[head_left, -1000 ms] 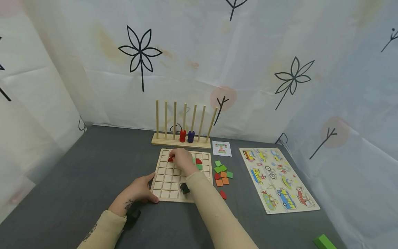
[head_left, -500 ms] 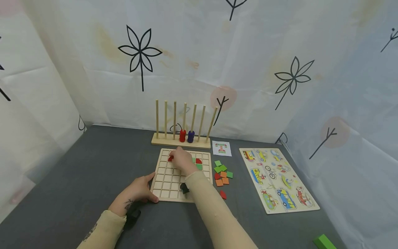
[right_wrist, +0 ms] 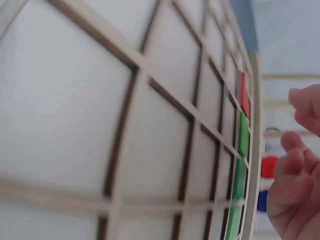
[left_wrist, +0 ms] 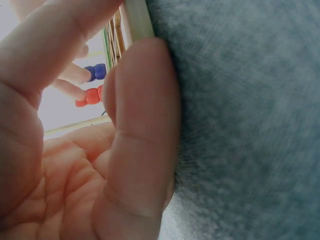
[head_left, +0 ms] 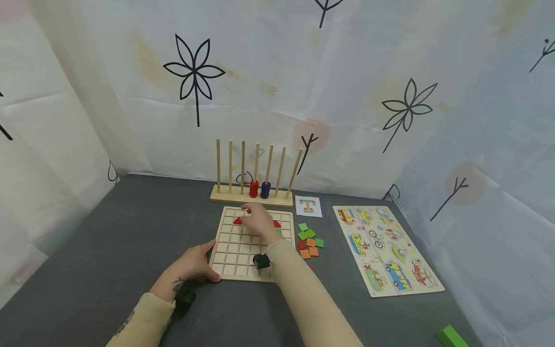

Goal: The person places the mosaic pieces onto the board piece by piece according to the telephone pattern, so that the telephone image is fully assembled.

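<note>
So, dark grey table, matte, fibrous speckle up close. Green block at its near right corner. Cream sleeves on both arms, black wrist camera on the right; marks on my left forearm too small to read. My left hand grips the near left corner of the board, thumb at the near edge. Board: pale wood, square, raised strips forming a grid, flat on the table in front of me. My right hand is over its far rows, thumb and fingers parted, pinching nothing. In the cells by it: rounded red tiles, green tiles. Loose tiles, orange, green and red, lie just right of the board. Further right, flat picture puzzle: bus, bike, rocking horse; any lettering too small to read. Beyond: white card, red-and-green pattern; wooden peg rack, seven rods, red beads on one, blue beads on the next. Behind, creased white cloth wall, black line flowers.
</note>
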Demonstrator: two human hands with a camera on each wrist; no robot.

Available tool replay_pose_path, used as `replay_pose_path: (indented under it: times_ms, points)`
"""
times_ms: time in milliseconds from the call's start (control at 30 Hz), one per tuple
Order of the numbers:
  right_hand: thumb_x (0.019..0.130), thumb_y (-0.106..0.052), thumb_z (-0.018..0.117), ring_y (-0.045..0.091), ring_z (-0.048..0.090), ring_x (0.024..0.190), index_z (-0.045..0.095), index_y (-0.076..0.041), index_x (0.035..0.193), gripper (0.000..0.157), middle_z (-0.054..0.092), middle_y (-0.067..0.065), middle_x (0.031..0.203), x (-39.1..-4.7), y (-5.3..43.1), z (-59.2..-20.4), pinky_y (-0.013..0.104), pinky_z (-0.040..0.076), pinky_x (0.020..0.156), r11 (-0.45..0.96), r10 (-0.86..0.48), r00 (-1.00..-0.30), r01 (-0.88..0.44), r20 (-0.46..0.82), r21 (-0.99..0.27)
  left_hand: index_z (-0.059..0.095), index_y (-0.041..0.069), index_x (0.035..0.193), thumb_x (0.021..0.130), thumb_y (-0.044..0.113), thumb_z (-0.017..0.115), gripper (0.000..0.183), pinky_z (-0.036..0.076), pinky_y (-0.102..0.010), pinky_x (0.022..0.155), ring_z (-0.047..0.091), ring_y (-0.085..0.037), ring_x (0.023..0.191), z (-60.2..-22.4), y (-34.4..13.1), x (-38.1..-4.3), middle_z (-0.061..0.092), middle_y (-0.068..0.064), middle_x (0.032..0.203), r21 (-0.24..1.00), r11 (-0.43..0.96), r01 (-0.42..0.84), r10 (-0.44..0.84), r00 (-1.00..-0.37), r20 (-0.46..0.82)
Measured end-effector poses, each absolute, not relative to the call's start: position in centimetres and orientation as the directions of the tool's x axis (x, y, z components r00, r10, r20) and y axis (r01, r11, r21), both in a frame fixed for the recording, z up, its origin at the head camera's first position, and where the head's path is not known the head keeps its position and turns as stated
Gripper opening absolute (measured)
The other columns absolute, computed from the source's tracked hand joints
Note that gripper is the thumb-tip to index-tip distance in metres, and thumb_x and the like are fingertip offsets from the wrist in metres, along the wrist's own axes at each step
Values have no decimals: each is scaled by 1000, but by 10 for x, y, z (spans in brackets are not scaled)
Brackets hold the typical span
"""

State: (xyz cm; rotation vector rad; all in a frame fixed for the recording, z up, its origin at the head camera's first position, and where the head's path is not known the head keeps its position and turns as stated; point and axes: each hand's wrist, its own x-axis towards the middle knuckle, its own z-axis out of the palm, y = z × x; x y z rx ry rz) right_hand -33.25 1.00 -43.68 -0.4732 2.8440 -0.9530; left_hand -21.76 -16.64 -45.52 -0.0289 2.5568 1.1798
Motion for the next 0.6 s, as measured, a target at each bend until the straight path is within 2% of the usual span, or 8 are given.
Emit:
replay_pose_path:
  times_ms: [100,233,400,600]
  points:
    - [90,-16,60,23,56,100,58,-13,125,36,59,10,111,-334,25,-436,34,45,77,597,-306,-952,-219,33,-772,24,-2,145,54,8,88,112,45,-32,49,51,-19,48,-455,-166,-217,54,-10,62,740,656,-152,114,-948,-296]
    - [86,-12,64,15,55,88,58,-11,124,38,60,6,97,-334,44,-435,27,45,69,392,-269,-962,-150,43,-908,24,-2,145,54,7,88,112,44,-32,48,50,-19,47,-455,-166,-216,54,-10,61,747,649,-145,116,-952,-285]
    - [84,-7,65,11,49,63,54,-8,128,45,58,-1,87,-322,74,-428,26,38,54,208,-220,-975,-77,30,-975,23,-2,145,54,8,88,113,45,-31,48,50,-19,47,-458,-166,-216,54,-10,62,749,649,-136,123,-952,-279]
    - [84,-4,64,8,40,54,52,-6,129,46,58,-3,83,-306,118,-423,24,31,49,144,-113,-993,-53,36,-988,23,-2,145,54,8,88,113,46,-31,50,50,-18,48,-458,-167,-217,54,-10,63,752,645,-134,126,-952,-278]
